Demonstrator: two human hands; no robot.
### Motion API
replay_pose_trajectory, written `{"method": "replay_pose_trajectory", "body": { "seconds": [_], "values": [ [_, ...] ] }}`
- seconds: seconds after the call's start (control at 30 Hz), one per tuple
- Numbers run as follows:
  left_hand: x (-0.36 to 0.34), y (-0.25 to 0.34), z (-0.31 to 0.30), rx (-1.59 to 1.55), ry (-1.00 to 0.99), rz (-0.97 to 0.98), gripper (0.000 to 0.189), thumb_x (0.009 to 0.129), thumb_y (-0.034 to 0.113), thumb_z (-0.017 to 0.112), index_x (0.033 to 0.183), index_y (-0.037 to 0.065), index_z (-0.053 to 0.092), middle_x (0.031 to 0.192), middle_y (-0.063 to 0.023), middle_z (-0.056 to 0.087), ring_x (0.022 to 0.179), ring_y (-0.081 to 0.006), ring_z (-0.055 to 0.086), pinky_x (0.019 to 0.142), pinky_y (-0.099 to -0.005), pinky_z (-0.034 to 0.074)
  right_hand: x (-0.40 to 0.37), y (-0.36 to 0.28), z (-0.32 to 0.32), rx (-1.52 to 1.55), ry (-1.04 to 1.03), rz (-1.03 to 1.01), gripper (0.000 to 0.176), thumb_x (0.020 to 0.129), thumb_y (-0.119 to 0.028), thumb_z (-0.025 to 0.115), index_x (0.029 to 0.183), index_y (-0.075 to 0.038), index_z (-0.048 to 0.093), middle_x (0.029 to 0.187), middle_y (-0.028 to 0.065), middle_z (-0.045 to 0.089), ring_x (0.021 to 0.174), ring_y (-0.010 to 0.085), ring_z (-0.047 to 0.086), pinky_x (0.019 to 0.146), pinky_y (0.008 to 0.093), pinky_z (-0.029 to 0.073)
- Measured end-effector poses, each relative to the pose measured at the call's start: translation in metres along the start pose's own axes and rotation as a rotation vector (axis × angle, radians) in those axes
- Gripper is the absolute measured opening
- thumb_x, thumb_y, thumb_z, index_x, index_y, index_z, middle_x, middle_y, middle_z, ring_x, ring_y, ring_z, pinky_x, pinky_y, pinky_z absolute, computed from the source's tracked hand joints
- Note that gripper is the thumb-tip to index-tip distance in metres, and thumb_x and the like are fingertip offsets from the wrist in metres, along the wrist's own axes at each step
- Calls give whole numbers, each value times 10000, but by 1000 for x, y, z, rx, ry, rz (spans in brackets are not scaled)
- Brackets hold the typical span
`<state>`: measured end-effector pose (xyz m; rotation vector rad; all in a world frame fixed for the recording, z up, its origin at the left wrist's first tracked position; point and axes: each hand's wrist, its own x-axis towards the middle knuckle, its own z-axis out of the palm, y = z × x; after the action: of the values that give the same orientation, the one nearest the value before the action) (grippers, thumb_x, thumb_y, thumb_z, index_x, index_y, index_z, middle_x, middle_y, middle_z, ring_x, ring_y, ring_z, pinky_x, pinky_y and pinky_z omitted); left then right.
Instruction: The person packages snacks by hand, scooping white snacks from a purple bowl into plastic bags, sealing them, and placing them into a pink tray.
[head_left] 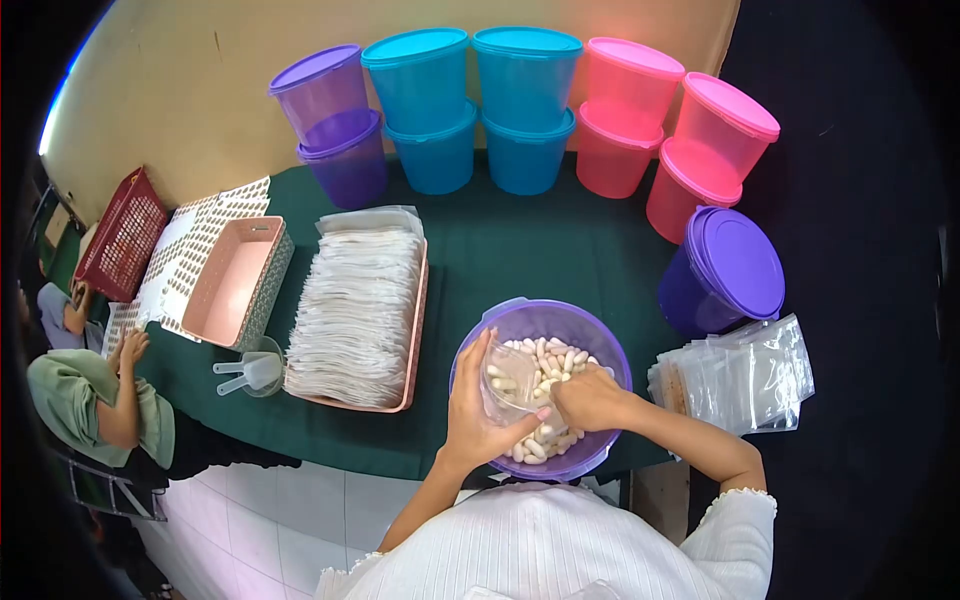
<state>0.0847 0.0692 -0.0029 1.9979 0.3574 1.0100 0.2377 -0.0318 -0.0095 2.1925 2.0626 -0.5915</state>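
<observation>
A purple tub (465, 345) full of pale, oblong pieces (541, 360) stands at the table's front edge. My left hand (472, 410) holds a clear plastic bag (505, 385) open over the tub's left side, and a few pieces show through its film. Fingers down among the pieces, my right hand (590, 398) reaches into the tub from the right, close to the bag's mouth. Its fingertips are hidden, so what they hold cannot be made out.
Stacked lidded tubs (527, 90) line the back. A basket of filled packets (355, 310), a pink basket (235, 280) and scoops (262, 370) stand left. On the right are a lidded purple tub (735, 265) and clear bags (745, 375). Two people (95, 400) sit far left.
</observation>
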Motion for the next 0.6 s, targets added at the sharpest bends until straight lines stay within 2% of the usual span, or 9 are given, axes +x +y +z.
{"method": "replay_pose_trajectory", "body": {
  "seconds": [0.1,0.2,0.37,0.5,0.57,0.6],
  "values": [
    [-3,-6,2,-79,49,-28,876,566,252,761,1242,-44,290,1179,-206,405,1088,-312,416,913,-378,336,7,2,-1,159,16,-35,218,771,-158,443,728,11,573,666,205,587,648,331,585,640,436,401],
    [-7,-10,2,-132,71,-47,822,625,236,730,1246,-52,276,1195,-202,380,1096,-295,410,917,-368,333,6,7,-15,233,-11,-89,235,798,-179,425,758,0,571,676,196,586,666,339,578,651,444,405],
    [-10,-12,4,-271,93,-106,726,728,230,654,1260,-51,248,1216,-195,338,1101,-277,402,921,-361,332,-8,10,-44,320,38,-56,260,815,-201,393,755,-17,568,683,194,575,681,346,562,688,444,414],
    [-10,-14,6,-306,119,-78,762,707,261,675,1262,-42,250,1201,-195,355,1092,-283,413,915,-370,338,-23,13,-77,329,171,6,260,813,-201,397,756,-7,561,675,199,566,677,353,557,653,441,419],
    [-10,-14,5,-242,94,-60,847,632,294,737,1257,-34,270,1176,-193,383,1082,-287,425,908,-378,349,-29,21,-90,344,231,29,262,814,-201,398,756,-6,563,673,202,561,670,354,555,641,439,416],
    [-8,-12,4,-243,92,-59,847,632,294,737,1257,-34,270,1176,-193,383,1082,-287,425,908,-378,349,-31,23,-96,356,290,48,264,816,-200,398,756,-5,566,670,204,556,663,355,553,629,437,414]
  ]
}}
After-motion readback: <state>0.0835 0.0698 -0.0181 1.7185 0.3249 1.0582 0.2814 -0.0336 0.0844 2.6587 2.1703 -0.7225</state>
